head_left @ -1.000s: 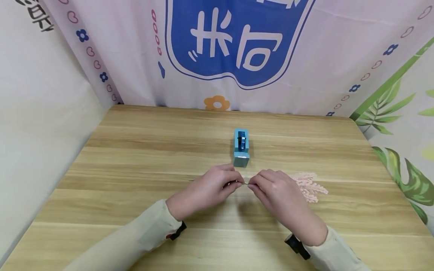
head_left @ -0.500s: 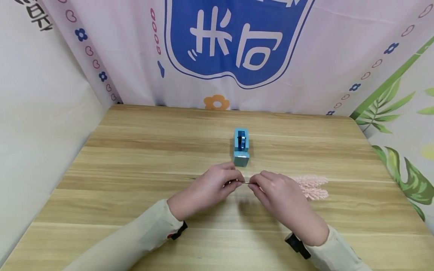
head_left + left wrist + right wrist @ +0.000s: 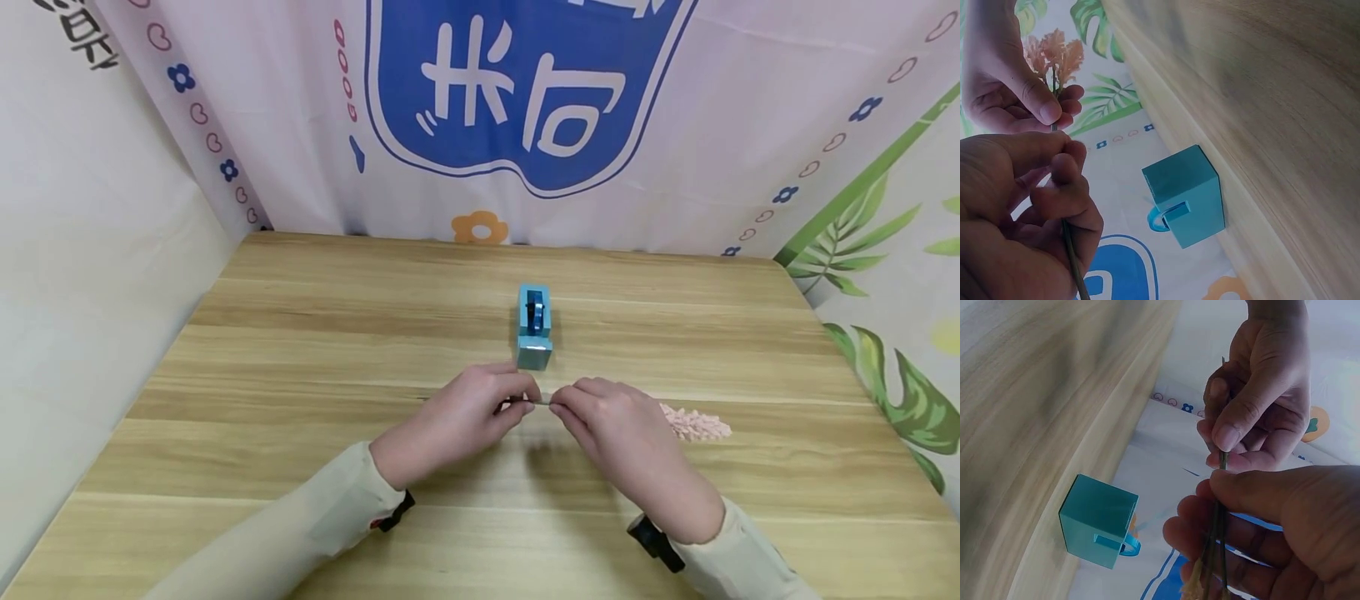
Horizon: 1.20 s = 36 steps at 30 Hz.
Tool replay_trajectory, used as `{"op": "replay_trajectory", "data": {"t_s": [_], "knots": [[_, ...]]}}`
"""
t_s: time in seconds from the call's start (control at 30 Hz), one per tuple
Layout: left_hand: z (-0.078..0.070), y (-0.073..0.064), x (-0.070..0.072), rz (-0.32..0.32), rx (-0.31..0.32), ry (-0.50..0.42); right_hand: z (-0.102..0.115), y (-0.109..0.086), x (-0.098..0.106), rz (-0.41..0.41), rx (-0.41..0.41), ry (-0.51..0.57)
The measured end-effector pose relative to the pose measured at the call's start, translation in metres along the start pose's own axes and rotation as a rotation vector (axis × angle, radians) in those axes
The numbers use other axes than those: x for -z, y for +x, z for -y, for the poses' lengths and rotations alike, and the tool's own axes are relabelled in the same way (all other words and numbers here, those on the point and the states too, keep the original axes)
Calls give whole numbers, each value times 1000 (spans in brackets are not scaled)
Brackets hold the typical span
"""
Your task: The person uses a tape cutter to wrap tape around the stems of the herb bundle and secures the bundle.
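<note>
Between my two hands runs a bunch of pink flowers (image 3: 697,423) on thin green stems (image 3: 1222,515), held roughly level above the table. My left hand (image 3: 468,421) pinches the stems between thumb and fingers, and their lower ends stick out past it in the left wrist view. Close beside it, my right hand (image 3: 626,442) grips the same stems nearer the blooms, its fingertips almost meeting the left ones. A short pale patch shows on the stems in that small gap. Several flower heads (image 3: 1054,53) appear beyond the right hand in the left wrist view.
Just ahead of the hands stands a blue tape dispenser (image 3: 534,329) with a blue roll in it. The wooden table (image 3: 337,308) ends at a printed curtain (image 3: 300,125) behind, with pale sheeting at the left and a leaf-print wall at the right.
The pink flower heads have turned about their stems, from a wide fan to a narrow single-looking spray. Both hands have stayed nearly in place, with only small finger movement.
</note>
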<state>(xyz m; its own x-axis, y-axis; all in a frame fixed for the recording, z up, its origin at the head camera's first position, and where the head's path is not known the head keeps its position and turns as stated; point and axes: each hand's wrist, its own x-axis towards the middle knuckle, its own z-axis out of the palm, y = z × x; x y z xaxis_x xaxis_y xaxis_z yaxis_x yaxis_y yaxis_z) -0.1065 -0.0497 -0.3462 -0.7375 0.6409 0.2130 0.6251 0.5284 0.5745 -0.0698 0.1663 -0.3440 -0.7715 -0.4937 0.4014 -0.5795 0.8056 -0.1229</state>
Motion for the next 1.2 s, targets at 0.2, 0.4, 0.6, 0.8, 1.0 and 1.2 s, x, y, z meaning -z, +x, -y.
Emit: {"op": "replay_trajectory", "data": {"t_s": [0.2,0.4,0.6,0.8,1.0,1.2], "knots": [[0,0,0,-10,-3,-16,-1,0,-2,-28,4,24],[2,0,0,-22,-15,-7,-2,1,-4,-58,7,25],[3,2,-2,-41,-29,-3,1,2,-2,-12,-25,23],[3,1,-3,-49,-13,7,5,3,1,36,-45,2],[3,1,-3,-61,-11,25,6,4,2,33,-53,-1],[2,2,-3,-62,0,30,3,5,0,12,-38,28]]}}
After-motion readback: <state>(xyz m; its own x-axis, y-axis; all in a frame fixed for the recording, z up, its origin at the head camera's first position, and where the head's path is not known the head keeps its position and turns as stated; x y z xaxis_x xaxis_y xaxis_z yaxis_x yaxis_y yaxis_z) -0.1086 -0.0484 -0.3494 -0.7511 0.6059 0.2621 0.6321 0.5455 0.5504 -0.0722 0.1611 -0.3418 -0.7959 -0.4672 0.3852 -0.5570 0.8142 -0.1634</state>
